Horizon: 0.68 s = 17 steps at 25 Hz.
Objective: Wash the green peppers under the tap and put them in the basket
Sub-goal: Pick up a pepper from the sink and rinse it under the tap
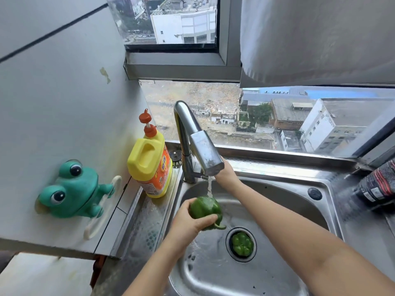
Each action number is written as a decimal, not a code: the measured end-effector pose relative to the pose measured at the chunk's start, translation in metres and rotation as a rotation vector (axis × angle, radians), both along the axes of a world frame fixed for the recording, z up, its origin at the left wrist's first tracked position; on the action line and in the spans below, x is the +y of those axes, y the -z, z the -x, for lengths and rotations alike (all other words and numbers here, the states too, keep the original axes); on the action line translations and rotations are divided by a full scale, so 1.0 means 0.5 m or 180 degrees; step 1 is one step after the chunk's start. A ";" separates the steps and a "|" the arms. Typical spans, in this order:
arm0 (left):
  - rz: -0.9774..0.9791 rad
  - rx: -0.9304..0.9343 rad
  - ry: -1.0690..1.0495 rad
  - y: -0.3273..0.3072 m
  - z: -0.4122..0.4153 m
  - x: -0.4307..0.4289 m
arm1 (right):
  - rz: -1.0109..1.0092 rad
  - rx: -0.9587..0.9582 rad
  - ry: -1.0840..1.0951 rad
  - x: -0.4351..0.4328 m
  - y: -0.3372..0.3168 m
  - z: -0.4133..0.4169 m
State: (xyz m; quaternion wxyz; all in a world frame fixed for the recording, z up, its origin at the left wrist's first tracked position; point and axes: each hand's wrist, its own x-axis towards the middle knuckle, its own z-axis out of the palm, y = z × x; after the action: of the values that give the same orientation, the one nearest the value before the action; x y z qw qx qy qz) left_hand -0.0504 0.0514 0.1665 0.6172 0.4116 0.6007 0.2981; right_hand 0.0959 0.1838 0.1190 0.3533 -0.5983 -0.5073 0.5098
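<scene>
The left hand (188, 223) holds 1 green pepper (205, 209) over the steel sink (284, 189), with the fingers (208, 221) closed around its lower side and the thumb on its upper left side. The pepper is directly under the tap (198, 144), and a thin stream of water (210, 186) falls on its top. Its stem points to the right and down.

The right hand (226, 174) reaches behind the tap head, near the base of the tap. The tap covers most of this hand, so I cannot tell if its fingers are open or closed, or what they touch.

A second green pepper (242, 244) sits in the drain opening (229, 244) at the bottom of the sink, a little to the right and below the held one.

On the wet surface (141, 229) left of the sink stands a yellow detergent bottle (149, 165) with an orange pump. A green frog holder (72, 191) is fixed on the wall at the left. At the right edge lies a dark packet (378, 186), which is blurred.
</scene>
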 end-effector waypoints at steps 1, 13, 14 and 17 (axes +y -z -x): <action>-0.0160 0.0190 0.0129 0.001 0.005 0.000 | -0.0058 -0.0013 0.0049 -0.002 -0.002 0.005; -0.1132 0.0751 0.0578 0.002 0.036 -0.019 | -0.0582 -0.1440 -0.0619 0.036 -0.026 0.052; -0.1178 0.0847 0.0654 0.003 0.034 -0.023 | -0.0517 -0.1508 -0.0682 0.036 -0.032 0.047; -0.1252 0.1211 0.0896 -0.001 0.025 -0.038 | -0.0325 -0.1838 -0.1046 0.025 -0.058 0.020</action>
State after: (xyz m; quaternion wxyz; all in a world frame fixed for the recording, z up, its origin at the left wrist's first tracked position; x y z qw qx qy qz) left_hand -0.0630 0.0324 0.1668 0.4374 0.6507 0.5733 0.2378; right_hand 0.0857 0.1965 0.1482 0.1376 -0.6098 -0.7009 0.3434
